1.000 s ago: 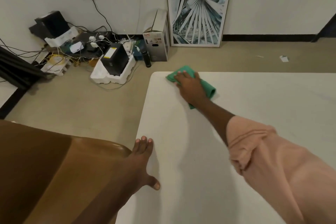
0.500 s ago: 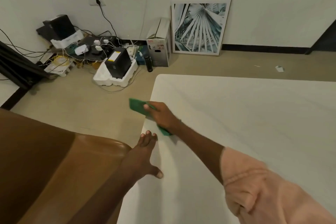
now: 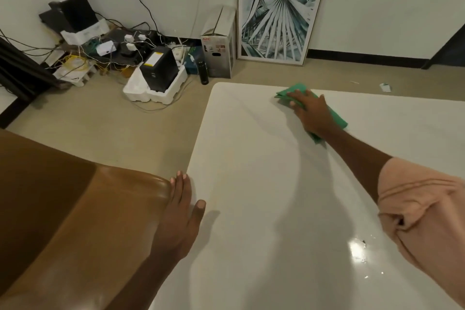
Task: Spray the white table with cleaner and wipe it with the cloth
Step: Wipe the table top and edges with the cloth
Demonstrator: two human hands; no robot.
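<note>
The right hand (image 3: 313, 114) lies flat on the green cloth (image 3: 336, 116), fingers spread and pressing it onto the white surface (image 3: 264, 209) near the far edge, a short way in from the far left corner; this grip is a flat press, not a closed grasp around the cloth. The cloth shows beyond the fingertips and along the hand's right side. The left hand (image 3: 180, 216) rests palm-down on the left edge of the surface, fingers straight and together, thumb spread out onto the top, holding nothing. Just beside it stands a brown chair (image 3: 75, 221), its back touching the fingers. A wet shine (image 3: 358, 250) shows on the surface near the peach sleeve (image 3: 422, 214).
</note>
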